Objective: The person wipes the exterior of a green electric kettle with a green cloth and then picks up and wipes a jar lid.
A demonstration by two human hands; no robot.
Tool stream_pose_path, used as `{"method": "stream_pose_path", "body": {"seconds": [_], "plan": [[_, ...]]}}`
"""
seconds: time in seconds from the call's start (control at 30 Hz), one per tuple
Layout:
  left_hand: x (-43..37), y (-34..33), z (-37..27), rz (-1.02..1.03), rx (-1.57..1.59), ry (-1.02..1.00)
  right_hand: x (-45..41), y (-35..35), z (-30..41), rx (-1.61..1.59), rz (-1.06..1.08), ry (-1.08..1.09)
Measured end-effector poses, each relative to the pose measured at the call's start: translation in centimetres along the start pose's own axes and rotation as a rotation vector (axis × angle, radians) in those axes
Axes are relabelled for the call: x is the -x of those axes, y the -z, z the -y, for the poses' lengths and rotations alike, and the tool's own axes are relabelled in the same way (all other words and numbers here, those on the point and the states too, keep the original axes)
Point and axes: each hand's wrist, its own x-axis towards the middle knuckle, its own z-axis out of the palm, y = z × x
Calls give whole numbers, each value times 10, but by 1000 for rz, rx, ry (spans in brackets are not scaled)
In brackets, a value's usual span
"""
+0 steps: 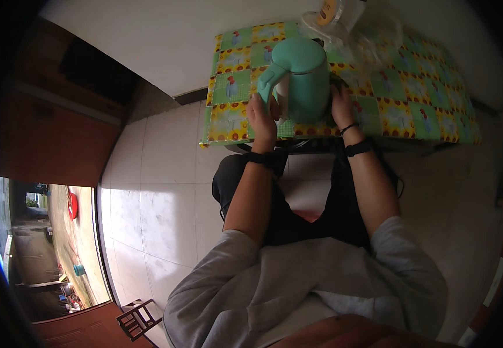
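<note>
A turquoise electric kettle (308, 93) stands upright, lid closed, on a table covered with a patterned plastic tablecloth (360, 117). My left hand (262, 115) is at the lower end of the kettle's handle, its fingers wrapped around it. Against the kettle's right side is my right hand (342, 106). Something small and dark (337, 80) shows at the right fingertips, too dim to identify; whether this hand grips it or only the kettle is unclear. The kettle hides part of the right fingers. Dark bands circle both wrists.
Behind the kettle, at the wall, lie a clear plastic bag (373, 39) and a container with an orange label (328, 12). My knees reach the table's near edge. On the tiled floor (164, 148), a small wooden stool (139, 319) stands near the open doorway at left.
</note>
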Motion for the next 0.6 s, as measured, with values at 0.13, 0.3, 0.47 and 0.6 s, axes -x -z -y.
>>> {"method": "stream_pose_path", "body": {"seconds": [0.13,0.3,0.47,0.6], "plan": [[0,3,-3,26,-12,-15,-2,-4,-6,-65,28,-24],[-3,0,3,34,-59,-4,-13,-6,-25,56,-2,-73],[1,1,-1,-28,-35,18,-1,2,7,-24,69,-150],[-1,4,1,7,-42,10,-1,6,14,-68,110,-140]]}}
